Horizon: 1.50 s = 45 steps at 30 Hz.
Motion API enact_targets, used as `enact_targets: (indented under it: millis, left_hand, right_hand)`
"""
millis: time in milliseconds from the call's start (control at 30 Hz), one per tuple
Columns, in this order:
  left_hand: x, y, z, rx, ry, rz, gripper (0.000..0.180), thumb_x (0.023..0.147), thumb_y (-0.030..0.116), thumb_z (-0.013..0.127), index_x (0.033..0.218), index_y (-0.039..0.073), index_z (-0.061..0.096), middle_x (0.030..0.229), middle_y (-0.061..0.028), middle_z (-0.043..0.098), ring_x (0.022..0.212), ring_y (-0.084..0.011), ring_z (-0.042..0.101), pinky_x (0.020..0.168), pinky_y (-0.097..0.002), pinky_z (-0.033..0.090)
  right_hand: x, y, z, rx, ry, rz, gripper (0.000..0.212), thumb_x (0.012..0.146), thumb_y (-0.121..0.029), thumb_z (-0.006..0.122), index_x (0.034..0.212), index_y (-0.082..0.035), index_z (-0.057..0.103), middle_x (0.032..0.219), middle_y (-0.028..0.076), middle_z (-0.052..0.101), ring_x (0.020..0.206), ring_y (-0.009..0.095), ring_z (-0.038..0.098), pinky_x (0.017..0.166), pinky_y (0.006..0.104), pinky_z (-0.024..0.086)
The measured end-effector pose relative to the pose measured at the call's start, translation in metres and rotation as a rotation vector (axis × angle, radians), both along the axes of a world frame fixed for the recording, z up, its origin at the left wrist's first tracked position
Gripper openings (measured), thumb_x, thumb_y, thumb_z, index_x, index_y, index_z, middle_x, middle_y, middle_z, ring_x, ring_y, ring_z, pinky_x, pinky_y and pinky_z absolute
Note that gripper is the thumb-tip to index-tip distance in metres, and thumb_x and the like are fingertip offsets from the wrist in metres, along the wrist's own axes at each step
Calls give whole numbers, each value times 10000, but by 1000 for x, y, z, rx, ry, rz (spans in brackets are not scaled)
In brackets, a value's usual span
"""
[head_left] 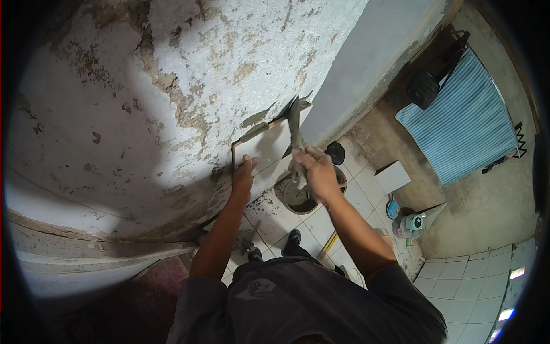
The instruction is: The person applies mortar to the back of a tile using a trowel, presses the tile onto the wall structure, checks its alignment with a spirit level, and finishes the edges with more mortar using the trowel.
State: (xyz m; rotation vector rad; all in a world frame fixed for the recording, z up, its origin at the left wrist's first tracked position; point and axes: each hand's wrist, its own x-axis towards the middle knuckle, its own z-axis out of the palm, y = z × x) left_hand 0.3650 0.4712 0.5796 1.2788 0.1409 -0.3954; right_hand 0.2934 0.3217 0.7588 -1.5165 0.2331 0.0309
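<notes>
My left hand (pixel 244 176) grips the near left part of a white tile (pixel 267 150) that stands close to the rough wall. Grey mortar (pixel 254 132) lies along the tile's upper edge, and some is smeared on the wall above it. My right hand (pixel 318 172) is closed around a mortar-caked trowel (pixel 295 123). Its blade end is up at the tile's far right corner, against the wall. Below my hands, a bucket (pixel 286 206) on the floor holds wet grey mortar, partly hidden by my right hand.
The wall (pixel 189 69) has flaking white paint. Tiled floor (pixel 360 198) carries a yellow strip (pixel 328 245) near my feet. To the right are a white box-like piece (pixel 393 177), a clear jug with a green top (pixel 408 226), and a hanging blue striped cloth (pixel 458 117).
</notes>
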Motion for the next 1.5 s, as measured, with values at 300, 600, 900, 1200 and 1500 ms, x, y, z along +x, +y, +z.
enact_targets:
  millis: [300, 600, 900, 1200, 1500]
  left_hand:
    - [7, 2, -27, -154, 14, 76, 697, 918, 551, 364, 1201, -70, 510, 1233, -161, 533, 1173, -222, 466, 989, -317, 308]
    - [-4, 1, 10, 9, -25, 44, 651, 929, 536, 343, 1249, -14, 480, 1243, -113, 528, 1181, -196, 449, 988, -353, 303]
    - [-10, -2, 21, -8, -8, 104, 601, 955, 462, 343, 1196, -62, 511, 1206, -167, 548, 1168, -247, 470, 999, -359, 307]
    - [-3, -1, 16, 51, -40, 20, 668, 949, 520, 245, 1237, -30, 491, 1277, -151, 502, 1224, -260, 423, 1017, -372, 280]
    - [-4, -2, 12, 71, -19, 22, 677, 943, 535, 249, 1243, -24, 485, 1273, -141, 508, 1207, -241, 433, 1010, -350, 283]
  right_hand:
    - [-40, 73, -3, 206, -2, 64, 334, 859, -145, 595, 1146, 11, 527, 745, 61, 597, 592, 120, 567, 515, 243, 447]
    - [-44, 42, -63, -41, -356, 46, 502, 858, -136, 559, 1305, 27, 398, 853, 111, 597, 654, 141, 573, 607, 271, 475]
    - [61, 17, -149, -927, -835, -193, 558, 735, -197, 721, 1208, 14, 514, 840, 155, 573, 710, 274, 601, 600, 331, 501]
    - [17, -5, -129, -996, -626, -104, 558, 669, -193, 732, 1183, -60, 559, 755, 101, 558, 617, 266, 581, 575, 352, 491]
    - [-33, -44, -46, -610, -360, 91, 507, 763, -163, 640, 1246, -66, 521, 829, 115, 643, 608, 198, 594, 612, 301, 485]
